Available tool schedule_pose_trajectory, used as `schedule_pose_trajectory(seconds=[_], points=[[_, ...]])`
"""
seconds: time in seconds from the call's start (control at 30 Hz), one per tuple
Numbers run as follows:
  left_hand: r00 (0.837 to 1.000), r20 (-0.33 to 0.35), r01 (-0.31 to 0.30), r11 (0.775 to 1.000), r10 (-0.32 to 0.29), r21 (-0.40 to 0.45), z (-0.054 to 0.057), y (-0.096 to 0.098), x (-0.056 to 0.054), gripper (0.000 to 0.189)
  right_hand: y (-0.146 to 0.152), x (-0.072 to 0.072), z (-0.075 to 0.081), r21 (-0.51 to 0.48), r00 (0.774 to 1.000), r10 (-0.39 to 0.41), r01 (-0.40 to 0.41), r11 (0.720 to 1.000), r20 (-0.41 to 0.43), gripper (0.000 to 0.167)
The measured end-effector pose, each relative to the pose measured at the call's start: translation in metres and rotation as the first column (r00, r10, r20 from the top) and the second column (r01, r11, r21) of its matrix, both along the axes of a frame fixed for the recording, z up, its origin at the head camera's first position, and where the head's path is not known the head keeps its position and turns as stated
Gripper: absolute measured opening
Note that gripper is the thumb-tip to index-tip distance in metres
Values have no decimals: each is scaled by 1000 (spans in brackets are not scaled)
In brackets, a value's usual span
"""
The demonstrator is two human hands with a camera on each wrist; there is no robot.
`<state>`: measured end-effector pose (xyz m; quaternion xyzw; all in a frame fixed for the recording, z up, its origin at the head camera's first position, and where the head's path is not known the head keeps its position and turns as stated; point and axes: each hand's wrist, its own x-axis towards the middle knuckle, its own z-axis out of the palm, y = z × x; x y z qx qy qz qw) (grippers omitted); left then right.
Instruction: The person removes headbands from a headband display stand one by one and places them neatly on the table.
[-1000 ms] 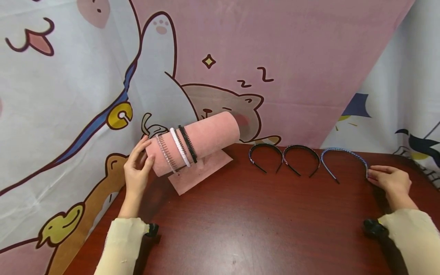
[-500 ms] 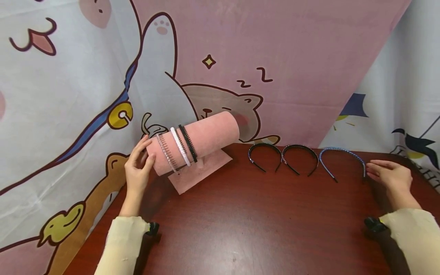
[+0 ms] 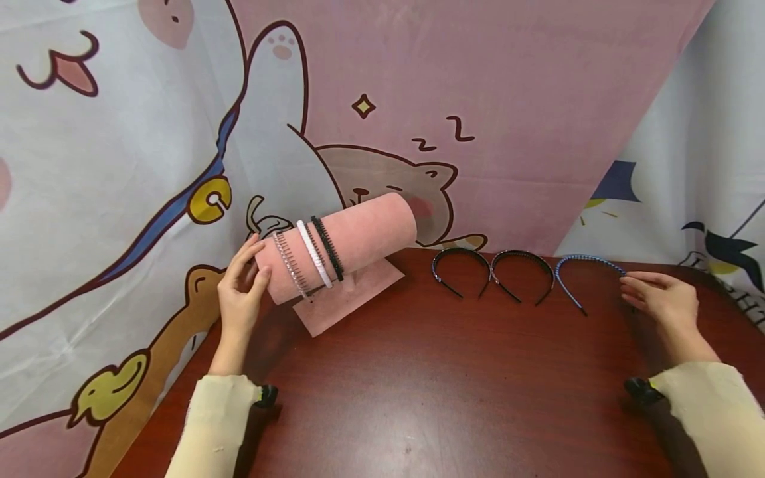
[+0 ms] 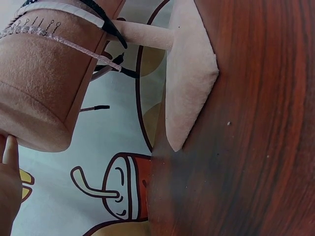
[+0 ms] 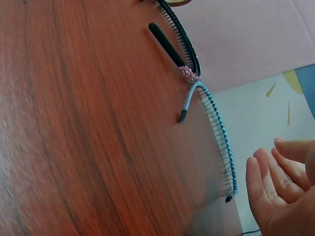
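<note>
Fingers loose, the right hand [image 3: 666, 299] has moved leftward; the blue headband [image 3: 588, 257], frame right, lies unheld; left hand [image 3: 239, 287] grips pink stand [image 3: 372, 232].

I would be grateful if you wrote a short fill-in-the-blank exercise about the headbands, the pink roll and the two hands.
1. One end of the pink roll is gripped by the ____ hand.
2. Of the headbands around the roll, the middle headband is ____.
3. Off the roll, ____ headbands are on the table.
4. The headband nearest the right hand is ____.

Missing words: left; white; three; blue.
</note>
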<state>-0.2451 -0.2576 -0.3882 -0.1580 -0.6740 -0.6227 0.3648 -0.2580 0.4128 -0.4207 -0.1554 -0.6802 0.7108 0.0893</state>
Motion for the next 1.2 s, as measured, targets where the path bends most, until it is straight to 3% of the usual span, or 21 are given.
schedule_pose_trajectory(seconds=[0.4, 0.67, 0.9, 1.0, 1.07, 1.2], points=[[1000, 22, -1, 1000, 0, 9, 2, 3, 2, 40, -22, -2, -5, -14, 993, 86, -88, 996, -81, 21], [1000, 23, 3, 1000, -4, 13, 19, 16, 17, 38, -44, -7, -6, -2, 988, 129, -130, 991, -85, 16], [1000, 15, 4, 1000, -4, 7, 1, 3, 1, 40, -72, -13, -5, -23, 985, 150, -153, 988, -89, 14], [1000, 12, 7, 1000, -7, 11, 2, 3, 1, 40, -88, -15, -4, -26, 980, 168, -172, 985, -109, 15], [1000, 11, 4, 1000, -4, 9, 2, 3, 2, 40, -100, -16, -4, 6, 976, 185, -185, 983, -112, 13], [1000, 18, -1, 1000, 1, 8, 2, 3, 2, 40, -130, -20, -3, 200, 974, 201, -178, 963, -101, 14]])
